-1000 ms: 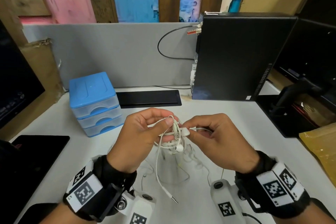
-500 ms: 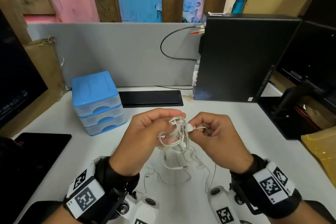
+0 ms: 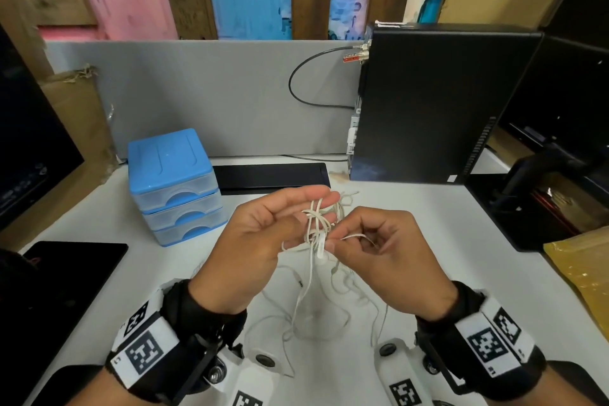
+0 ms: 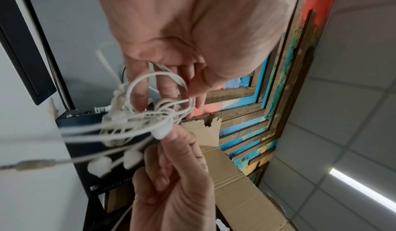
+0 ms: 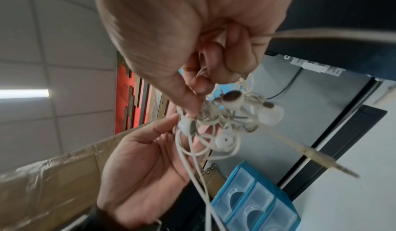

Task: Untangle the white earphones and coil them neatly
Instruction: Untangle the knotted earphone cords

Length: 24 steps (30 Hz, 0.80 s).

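Observation:
The white earphones (image 3: 315,219) are a tangled bundle held above the white desk (image 3: 412,234) between my hands. Several loops hang over the straightened fingers of my left hand (image 3: 311,208). Those fingers (image 4: 137,90) reach down through the loops. My right hand (image 3: 329,245) pinches one earbud (image 4: 163,131) between thumb and forefinger at the bundle's lower right. Two more earbuds (image 5: 232,98) dangle by the right fingers. Loose cord (image 3: 309,303) trails down onto the desk, and the jack plug (image 5: 321,160) hangs free.
A blue three-drawer box (image 3: 174,184) stands to the left of my hands. Behind them lie a flat black device (image 3: 270,175) and a black computer tower (image 3: 438,102). A black tablet (image 3: 66,277) is at the near left, a yellow envelope (image 3: 583,273) at the right.
My left fingers have uncurled from around the bundle and now lie straight with loops over them. My right hand has drawn the pinched earbud lower, and more cord has dropped onto the desk.

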Available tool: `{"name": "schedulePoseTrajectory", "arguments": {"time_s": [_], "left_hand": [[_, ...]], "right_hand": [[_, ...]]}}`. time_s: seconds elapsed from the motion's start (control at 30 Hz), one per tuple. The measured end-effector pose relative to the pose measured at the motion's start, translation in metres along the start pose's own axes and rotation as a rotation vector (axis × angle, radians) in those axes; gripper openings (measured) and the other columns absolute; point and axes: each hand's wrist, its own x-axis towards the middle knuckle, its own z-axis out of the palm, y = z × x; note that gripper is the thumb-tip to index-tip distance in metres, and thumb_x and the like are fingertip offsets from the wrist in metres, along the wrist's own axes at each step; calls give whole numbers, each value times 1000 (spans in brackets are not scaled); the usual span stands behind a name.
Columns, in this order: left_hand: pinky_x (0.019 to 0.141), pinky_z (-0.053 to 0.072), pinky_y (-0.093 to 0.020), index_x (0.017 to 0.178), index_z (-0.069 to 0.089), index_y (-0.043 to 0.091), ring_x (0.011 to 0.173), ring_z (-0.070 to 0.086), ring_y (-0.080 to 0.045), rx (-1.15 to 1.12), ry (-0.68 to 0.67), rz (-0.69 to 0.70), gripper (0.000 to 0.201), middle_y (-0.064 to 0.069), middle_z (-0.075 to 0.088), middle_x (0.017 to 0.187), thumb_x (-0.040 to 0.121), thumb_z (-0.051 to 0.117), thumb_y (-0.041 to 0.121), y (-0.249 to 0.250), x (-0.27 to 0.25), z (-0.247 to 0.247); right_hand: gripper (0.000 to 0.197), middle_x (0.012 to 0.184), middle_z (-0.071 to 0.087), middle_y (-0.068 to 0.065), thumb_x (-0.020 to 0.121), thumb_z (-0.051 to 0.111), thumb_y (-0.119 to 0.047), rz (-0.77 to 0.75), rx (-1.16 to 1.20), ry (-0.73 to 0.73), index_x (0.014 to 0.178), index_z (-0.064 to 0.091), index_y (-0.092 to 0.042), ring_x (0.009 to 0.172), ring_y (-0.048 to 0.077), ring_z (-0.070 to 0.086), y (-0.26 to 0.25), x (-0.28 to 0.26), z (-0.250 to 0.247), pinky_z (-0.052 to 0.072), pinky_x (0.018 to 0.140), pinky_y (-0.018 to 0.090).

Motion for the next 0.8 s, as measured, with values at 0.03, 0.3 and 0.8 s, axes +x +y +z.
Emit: {"name": "schedulePoseTrajectory", "arguments": {"time_s": [0.03,0.3,0.8], "left_hand": [[87,57,-29,120,67,11,110,70,-22,-22,-4,12,39,-5,73,120,95,46,-9,0,0,0],[84,56,-27,111,75,12,110,69,-28,-248,-53,108,37,-18,71,118,78,60,3,1,-2,-2],[75,57,-31,107,74,30,86,68,-12,324,5,84,44,1,74,96,67,91,33,3,1,-16]], "right_hand": [[11,66,58,30,82,77,-8,-11,-26,8,75,72,-13,47,35,43,2,-1,2,39,48,35],[12,118,63,-13,79,73,-8,-216,-287,235,76,68,-19,57,18,55,-2,-5,14,47,56,21],[5,67,64,17,89,63,11,99,278,33,85,60,9,47,16,52,-4,6,3,43,45,22]]}}
